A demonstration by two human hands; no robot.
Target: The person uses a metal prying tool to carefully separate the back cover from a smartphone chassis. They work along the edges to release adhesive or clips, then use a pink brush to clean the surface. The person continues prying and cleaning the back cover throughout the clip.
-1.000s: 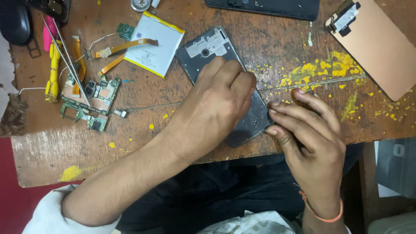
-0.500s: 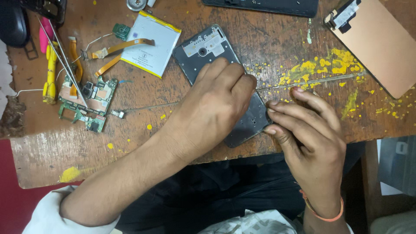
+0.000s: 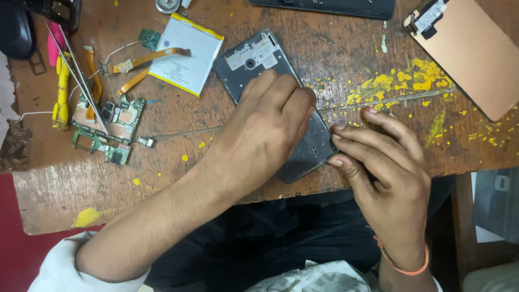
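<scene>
My left hand (image 3: pixel 259 135) lies flat, fingers together, pressing the phone frame (image 3: pixel 270 86) down near the table's (image 3: pixel 81 184) front edge. Right hand (image 3: pixel 378 162) fingertips pinch at the frame's right side (tool, if any, hidden). I'd keep pressure steady, pry shallow.

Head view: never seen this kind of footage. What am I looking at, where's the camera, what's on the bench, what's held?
There is one picture, from a camera on the person's head looking down at a worn wooden table. No machine: two bare hands. The left hand presses flat on a dark grey phone frame. The right hand touches the frame's lower right edge with its fingertips; whether it pinches a tool cannot be told. Nearby lie a white battery, a green circuit board, orange flex cables, yellow tweezers and a copper-coloured panel.
</scene>
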